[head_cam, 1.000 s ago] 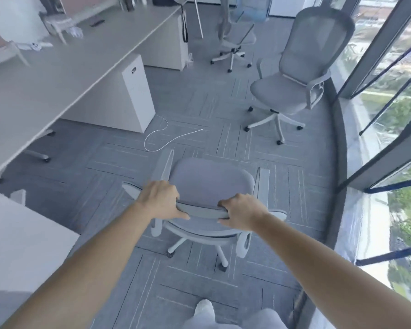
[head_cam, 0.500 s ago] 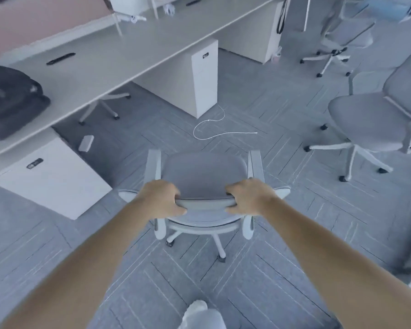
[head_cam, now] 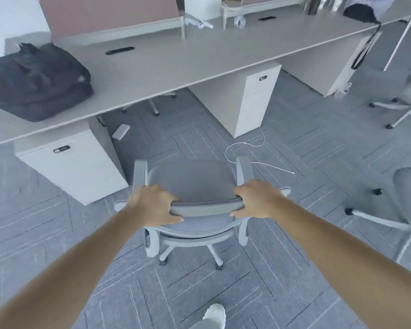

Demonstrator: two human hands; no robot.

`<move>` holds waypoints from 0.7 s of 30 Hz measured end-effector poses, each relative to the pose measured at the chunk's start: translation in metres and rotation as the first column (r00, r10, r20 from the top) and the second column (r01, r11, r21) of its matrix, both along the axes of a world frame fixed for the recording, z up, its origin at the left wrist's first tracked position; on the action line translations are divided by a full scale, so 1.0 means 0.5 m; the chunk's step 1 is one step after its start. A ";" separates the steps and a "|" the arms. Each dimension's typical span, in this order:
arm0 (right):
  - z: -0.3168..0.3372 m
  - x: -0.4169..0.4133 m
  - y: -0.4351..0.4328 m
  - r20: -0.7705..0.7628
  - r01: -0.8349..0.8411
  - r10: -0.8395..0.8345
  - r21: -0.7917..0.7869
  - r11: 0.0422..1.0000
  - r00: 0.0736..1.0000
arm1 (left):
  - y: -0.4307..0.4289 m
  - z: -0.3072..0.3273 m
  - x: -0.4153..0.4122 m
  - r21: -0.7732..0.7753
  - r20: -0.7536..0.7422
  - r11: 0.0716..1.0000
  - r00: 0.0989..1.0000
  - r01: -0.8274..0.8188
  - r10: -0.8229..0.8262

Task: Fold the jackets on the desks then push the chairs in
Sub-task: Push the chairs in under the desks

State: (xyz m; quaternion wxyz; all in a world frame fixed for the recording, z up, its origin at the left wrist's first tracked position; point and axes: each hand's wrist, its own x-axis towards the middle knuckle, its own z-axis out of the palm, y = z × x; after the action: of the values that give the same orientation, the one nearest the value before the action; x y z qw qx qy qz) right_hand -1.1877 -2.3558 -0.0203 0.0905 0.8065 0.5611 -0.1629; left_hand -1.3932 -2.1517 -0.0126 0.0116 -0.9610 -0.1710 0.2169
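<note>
A grey office chair [head_cam: 190, 181] on castors stands in front of me, its seat facing the long desk [head_cam: 180, 60]. My left hand [head_cam: 153, 205] grips the left end of the chair's backrest top, fingers curled over it. My right hand [head_cam: 256, 198] grips the right end the same way. A folded dark jacket [head_cam: 36, 81] lies on the desk at the far left. The gap under the desk between two white pedestals lies just ahead of the chair.
White drawer pedestals stand under the desk at left [head_cam: 74, 167] and right [head_cam: 254, 100]. A white cable [head_cam: 244, 148] lies looped on the carpet ahead. Another grey chair [head_cam: 403, 200] is at the right edge, a third [head_cam: 403, 103] farther back. A dark bag [head_cam: 360, 10] sits on the desk's right end.
I have turned left with the chair, swinging it from facing the window side to facing the desk. Both hands kept their grip on the backrest.
</note>
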 end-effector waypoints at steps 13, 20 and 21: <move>-0.003 0.388 0.334 0.010 -0.233 0.234 0.134 0.963 0.972 | 0.234 0.023 0.322 -0.001 -0.005 0.967 0.967 -0.253 0.253; -0.001 0.611 0.537 0.015 -0.340 0.341 0.142 0.930 0.940 | 0.374 0.028 0.517 -0.022 0.021 0.907 0.907 -0.421 0.421; 0.000 0.643 0.574 0.007 -0.349 0.352 0.148 0.925 0.936 | 0.401 0.029 0.546 -0.020 0.022 0.903 0.902 -0.430 0.430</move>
State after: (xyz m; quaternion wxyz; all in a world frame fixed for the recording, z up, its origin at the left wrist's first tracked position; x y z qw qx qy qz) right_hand -0.8661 -2.0688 -0.0203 0.0529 0.6962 0.7074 -0.1101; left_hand -1.1202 -1.9513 0.0021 -0.0455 -0.9025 -0.3773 0.2027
